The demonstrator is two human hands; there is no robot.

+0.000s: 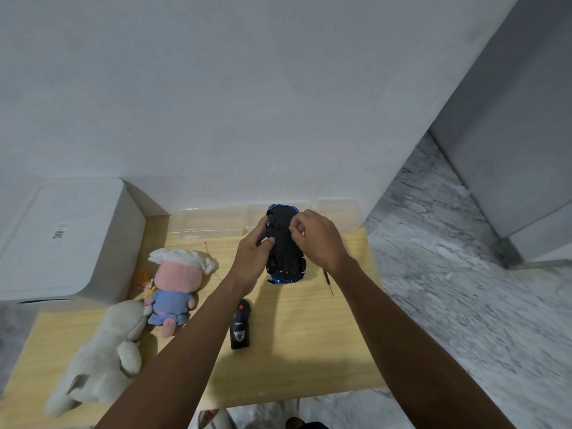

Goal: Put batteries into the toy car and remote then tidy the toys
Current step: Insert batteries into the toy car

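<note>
Light: we see soft, dim, even indoor light.
Shadows: the forearms cast faint shadows on the wooden table (309,351).
Sharpness: we find everything slightly soft.
Edges: the wide lens bends the wall (247,88).

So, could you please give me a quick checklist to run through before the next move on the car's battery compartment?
1. Toy car turned underside up: ok.
2. Left hand steadying the car's side: ok.
3. Right hand with fingers pinched at the underside: ok.
4. Battery cover open or closed: cannot tell.
5. Batteries within sight: not ok, none visible.
6. Remote and screwdriver lying on the table nearby: ok.
</note>
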